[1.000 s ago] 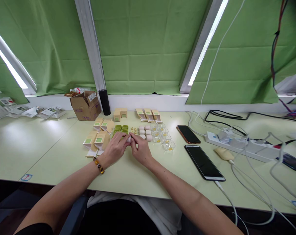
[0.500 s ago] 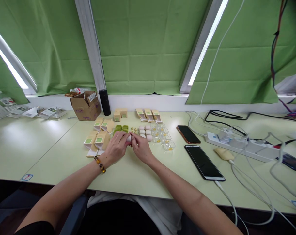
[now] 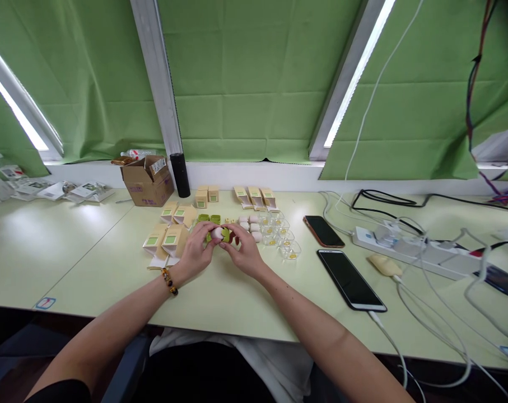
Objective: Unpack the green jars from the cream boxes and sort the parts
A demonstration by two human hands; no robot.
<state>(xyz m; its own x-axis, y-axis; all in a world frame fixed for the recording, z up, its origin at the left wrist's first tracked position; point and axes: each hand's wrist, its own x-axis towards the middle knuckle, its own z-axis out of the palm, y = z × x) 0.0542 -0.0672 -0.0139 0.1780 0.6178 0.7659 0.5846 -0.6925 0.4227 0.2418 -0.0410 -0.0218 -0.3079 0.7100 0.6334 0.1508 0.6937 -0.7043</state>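
Over the middle of the table my left hand (image 3: 198,247) pinches a small pale pink rounded piece (image 3: 217,233). Against it, on the right, is a small green piece (image 3: 225,234), gripped in the fingers of my right hand (image 3: 244,252). The two pieces touch; my fingertips cover parts of both. Just behind my left hand sit small green square cups (image 3: 215,219), partly hidden. Beyond my right hand stand several pale rounded pieces (image 3: 254,228) in rows, next to clear cups (image 3: 290,250) with something yellow inside.
Folded beige cartons (image 3: 176,239) stand left of my hands, more cartons (image 3: 254,197) at the back. A cardboard box (image 3: 148,183) and a black flask (image 3: 180,176) are against the wall. On the right lie two phones (image 3: 351,279), a power strip (image 3: 413,254) and loose cables.
My hands have turned and opened up a little around the pale piece. The green piece now shows between them, and the green cups behind are partly uncovered.
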